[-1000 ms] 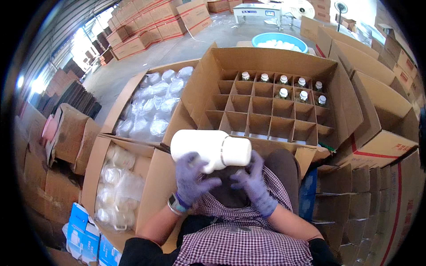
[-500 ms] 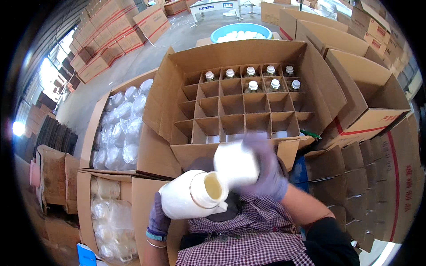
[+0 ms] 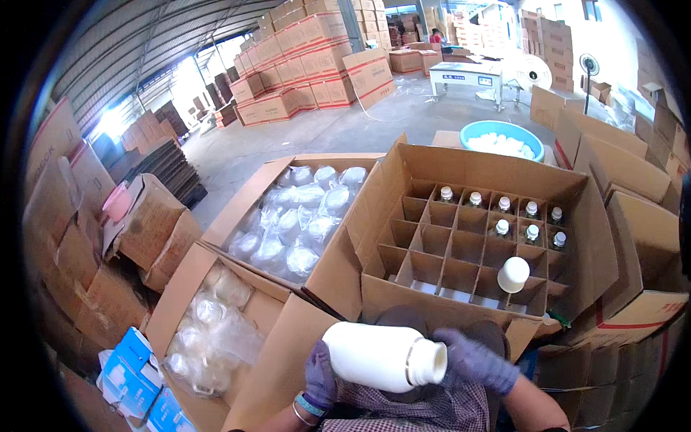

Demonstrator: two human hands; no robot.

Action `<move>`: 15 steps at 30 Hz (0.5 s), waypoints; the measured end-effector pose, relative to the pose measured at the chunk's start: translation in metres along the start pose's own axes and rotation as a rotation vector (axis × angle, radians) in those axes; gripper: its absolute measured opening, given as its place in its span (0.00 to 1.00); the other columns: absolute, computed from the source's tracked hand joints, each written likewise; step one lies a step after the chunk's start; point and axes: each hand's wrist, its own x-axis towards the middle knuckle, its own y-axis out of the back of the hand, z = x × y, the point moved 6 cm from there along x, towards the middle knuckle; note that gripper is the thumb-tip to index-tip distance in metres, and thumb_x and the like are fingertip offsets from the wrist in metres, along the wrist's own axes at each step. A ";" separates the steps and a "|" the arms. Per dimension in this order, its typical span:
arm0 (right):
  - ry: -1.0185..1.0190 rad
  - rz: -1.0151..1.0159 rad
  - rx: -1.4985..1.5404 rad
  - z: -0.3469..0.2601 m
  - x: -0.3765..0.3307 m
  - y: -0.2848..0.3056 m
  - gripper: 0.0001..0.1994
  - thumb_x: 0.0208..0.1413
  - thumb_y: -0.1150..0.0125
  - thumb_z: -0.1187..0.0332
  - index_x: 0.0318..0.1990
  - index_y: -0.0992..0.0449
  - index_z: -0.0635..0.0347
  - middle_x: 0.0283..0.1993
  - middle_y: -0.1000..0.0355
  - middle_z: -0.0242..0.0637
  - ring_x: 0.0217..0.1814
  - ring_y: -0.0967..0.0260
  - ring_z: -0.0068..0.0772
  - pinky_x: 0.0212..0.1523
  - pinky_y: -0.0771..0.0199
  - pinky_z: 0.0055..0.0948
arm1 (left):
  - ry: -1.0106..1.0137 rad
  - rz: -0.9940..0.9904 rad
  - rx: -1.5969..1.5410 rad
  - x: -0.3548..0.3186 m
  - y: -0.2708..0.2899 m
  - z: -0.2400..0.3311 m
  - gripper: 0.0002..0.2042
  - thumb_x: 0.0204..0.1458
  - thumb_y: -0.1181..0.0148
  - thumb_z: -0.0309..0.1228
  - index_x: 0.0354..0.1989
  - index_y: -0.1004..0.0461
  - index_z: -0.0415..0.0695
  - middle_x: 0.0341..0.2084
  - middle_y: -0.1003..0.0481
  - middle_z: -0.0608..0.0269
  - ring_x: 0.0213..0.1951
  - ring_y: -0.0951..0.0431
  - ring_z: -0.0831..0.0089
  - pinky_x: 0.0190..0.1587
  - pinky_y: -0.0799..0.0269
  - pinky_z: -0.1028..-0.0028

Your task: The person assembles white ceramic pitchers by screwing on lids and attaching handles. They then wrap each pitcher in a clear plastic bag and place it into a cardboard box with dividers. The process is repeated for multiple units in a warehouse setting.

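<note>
A: Grip first. Left hand (image 3: 320, 378)?
B: Gloved, clasping the base end of the white flask (image 3: 374, 354); part of the hand is hidden behind it.
A: Right hand (image 3: 479, 362)?
B: Gloved, fingers part-curled beside the flask's neck. Cannot tell whether it touches or pinches anything.
A: Flask position?
B: On its side above the checked apron (image 3: 410, 415), in front of the divided box (image 3: 497, 173). Base to the left; neck to the right, tilted slightly down, mouth uncovered.
A: Box contents?
B: White cup (image 3: 514, 276) near the front, toward the right; in a cell or on the divider edges, unclear. Eight white-capped bottles (image 3: 532, 232): five along the back row, three in the next.
A: Surroundings?
B: Left, two cartons (image 3: 245, 204) of bagged goods (image 3: 270, 252). Beyond the box, a blue basin (image 3: 537, 151) of white pieces (image 3: 500, 144); farther back, a white machine (image 3: 466, 81) and stacked boxes (image 3: 309, 45).
</note>
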 end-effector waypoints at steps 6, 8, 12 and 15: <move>-0.214 0.032 0.425 -0.037 -0.030 0.009 0.29 0.65 0.45 0.52 0.63 0.36 0.67 0.54 0.29 0.55 0.53 0.27 0.48 0.60 0.29 0.39 | -0.488 0.122 -0.063 -0.016 -0.012 0.049 0.36 0.67 0.62 0.60 0.60 0.31 0.34 0.48 0.22 0.51 0.48 0.21 0.63 0.51 0.24 0.65; 0.000 0.187 0.300 -0.077 -0.045 0.030 0.29 0.60 0.37 0.53 0.61 0.33 0.66 0.55 0.29 0.52 0.55 0.28 0.46 0.61 0.30 0.38 | -0.475 0.154 -0.101 -0.022 -0.011 0.067 0.36 0.67 0.62 0.60 0.59 0.30 0.35 0.47 0.22 0.51 0.47 0.20 0.61 0.49 0.24 0.63; 0.755 0.343 -0.776 -0.143 -0.074 0.033 0.41 0.42 0.21 0.50 0.63 0.33 0.56 0.61 0.35 0.49 0.65 0.36 0.52 0.70 0.42 0.53 | -0.533 0.165 0.523 -0.015 0.000 0.080 0.31 0.69 0.64 0.55 0.55 0.30 0.35 0.45 0.22 0.50 0.42 0.19 0.57 0.46 0.24 0.60; 0.684 0.429 -0.466 -0.146 -0.082 0.030 0.44 0.45 0.23 0.48 0.66 0.38 0.57 0.70 0.45 0.54 0.72 0.44 0.54 0.74 0.49 0.54 | -0.234 -0.052 0.363 0.009 0.000 0.061 0.27 0.71 0.66 0.49 0.50 0.29 0.35 0.45 0.22 0.49 0.41 0.19 0.55 0.45 0.24 0.58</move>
